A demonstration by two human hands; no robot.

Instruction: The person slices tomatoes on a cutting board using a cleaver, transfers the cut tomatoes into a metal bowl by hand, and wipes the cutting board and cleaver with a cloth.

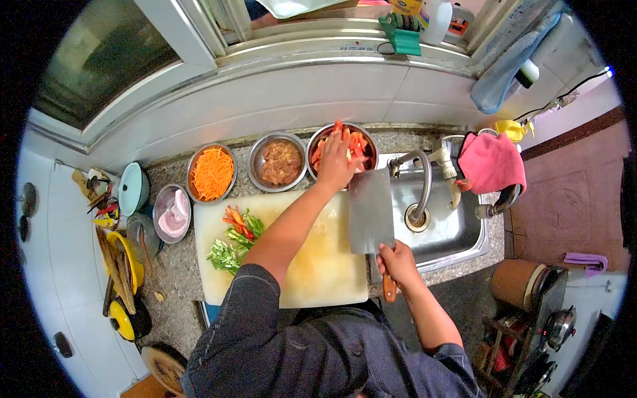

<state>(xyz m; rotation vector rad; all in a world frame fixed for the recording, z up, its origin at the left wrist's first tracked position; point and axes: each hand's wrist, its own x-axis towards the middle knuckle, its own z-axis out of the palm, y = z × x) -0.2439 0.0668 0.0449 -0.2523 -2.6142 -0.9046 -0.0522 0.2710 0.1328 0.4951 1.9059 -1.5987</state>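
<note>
My left hand point(336, 161) reaches over a metal bowl of cut red pieces point(359, 142), likely tomato, with its fingers stretched out at the bowl. Its fingertips are partly lost against the red pieces. A broad cleaver point(371, 209) is in my right hand point(398, 264), gripped by its wooden handle; the blade stands over the board's right edge and the sink's left rim. On the white cutting board point(318, 265) lie red pepper strips point(237, 221), green pepper strips point(251, 229) and chopped scallion point(223, 255), left of my forearm.
Along the back stand bowls of shredded carrot point(212, 174) and sliced meat point(281, 164). A bowl with pale pink meat point(174, 213) sits left of the board. The sink point(451, 232) and its faucet point(424, 179) are on the right, beside a pink cloth point(491, 162).
</note>
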